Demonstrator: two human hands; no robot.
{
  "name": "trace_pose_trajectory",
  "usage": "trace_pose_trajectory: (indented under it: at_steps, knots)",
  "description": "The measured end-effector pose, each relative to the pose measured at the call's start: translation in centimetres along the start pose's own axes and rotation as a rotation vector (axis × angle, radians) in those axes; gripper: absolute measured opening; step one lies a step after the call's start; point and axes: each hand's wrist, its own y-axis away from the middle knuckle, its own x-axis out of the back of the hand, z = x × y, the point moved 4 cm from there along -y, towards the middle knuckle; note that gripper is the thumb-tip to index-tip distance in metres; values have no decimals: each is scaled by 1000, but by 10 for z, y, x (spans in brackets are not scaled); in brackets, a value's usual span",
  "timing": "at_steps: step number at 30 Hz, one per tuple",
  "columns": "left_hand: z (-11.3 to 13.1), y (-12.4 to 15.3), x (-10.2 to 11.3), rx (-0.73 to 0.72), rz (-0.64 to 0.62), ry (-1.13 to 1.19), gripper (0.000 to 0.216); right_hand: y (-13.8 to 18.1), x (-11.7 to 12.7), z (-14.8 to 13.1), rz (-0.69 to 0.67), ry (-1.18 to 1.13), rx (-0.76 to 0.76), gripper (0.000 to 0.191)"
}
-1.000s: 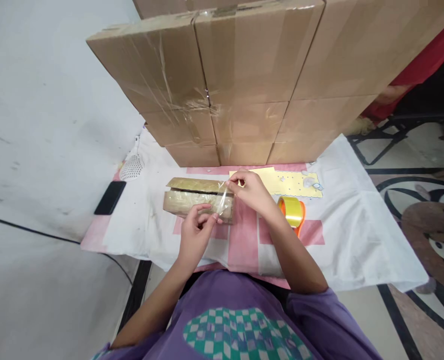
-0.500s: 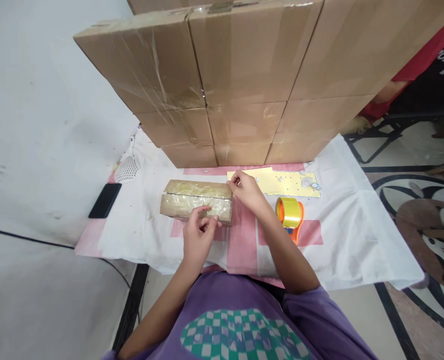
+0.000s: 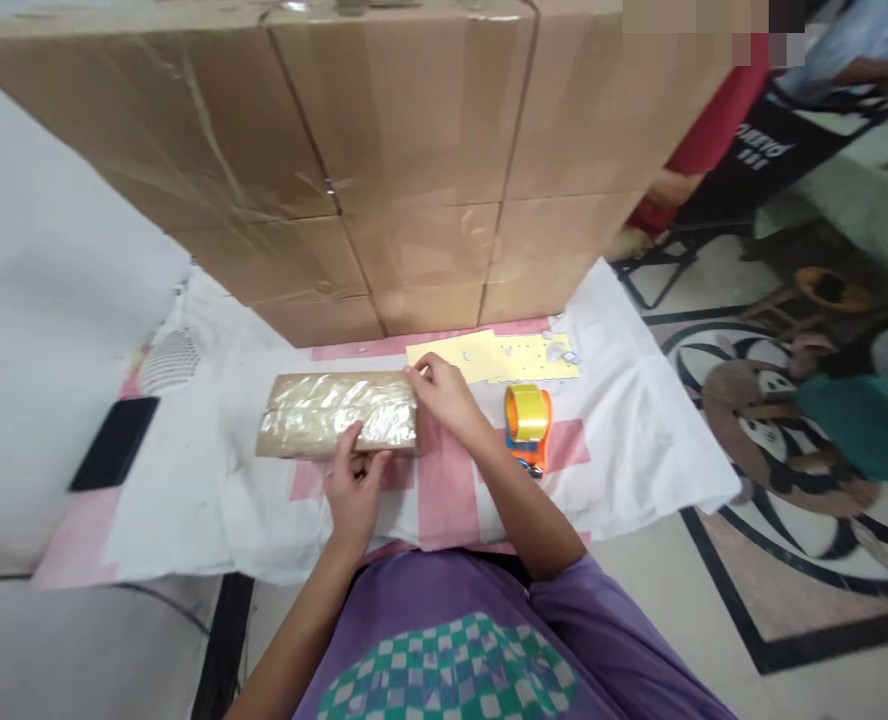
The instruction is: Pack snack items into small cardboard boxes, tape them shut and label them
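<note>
A small cardboard box [image 3: 309, 415], its top covered in shiny clear tape, lies lengthwise on the cloth-covered table in front of me. My left hand [image 3: 354, 495] is at its near long side, with the index finger bent over the top edge and the thumb by the front face. At the far right corner, my right hand [image 3: 442, 395] pinches the box's end between thumb and fingers; whether a tape end is also between them is too small to tell. Right of that hand stands a tape dispenser [image 3: 538, 440] in orange and blue, carrying a yellow tape roll [image 3: 524, 412].
Large taped cartons [image 3: 429, 130] are stacked along the table's back. Yellow paper sheets [image 3: 455, 358] with small scraps lie before them. A black phone [image 3: 114, 443] and a white perforated dome [image 3: 170, 362] sit at left. Another person's red sleeve [image 3: 721, 120] shows behind the stack.
My view has swung to the right, so everything sits further left. Both hands stay at the box, the left index finger still over its top edge. The box's top now shows glossier.
</note>
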Motion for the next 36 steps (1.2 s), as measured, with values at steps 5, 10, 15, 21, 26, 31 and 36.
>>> trace_pose_trajectory:
  at_steps: [5,10,15,21,26,31,36]
  knots:
    - [-11,1,3,-54,13,-49,74,1,94,23,175,178,111,24]
    - [-9,1,7,-111,18,-143,75,-10,224,119,310,470,-91,24]
    - [-7,0,5,-110,26,-174,76,-8,244,182,291,478,-131,13]
    - [-9,0,5,-94,21,-205,77,-4,233,204,450,314,-80,15]
    - [-9,-1,6,-110,23,-242,76,-5,226,208,524,84,-51,22]
    - [-8,0,6,-104,20,-240,75,-5,217,198,467,-134,19,31]
    - [-7,1,6,-93,8,-229,76,-3,214,189,411,-277,23,38]
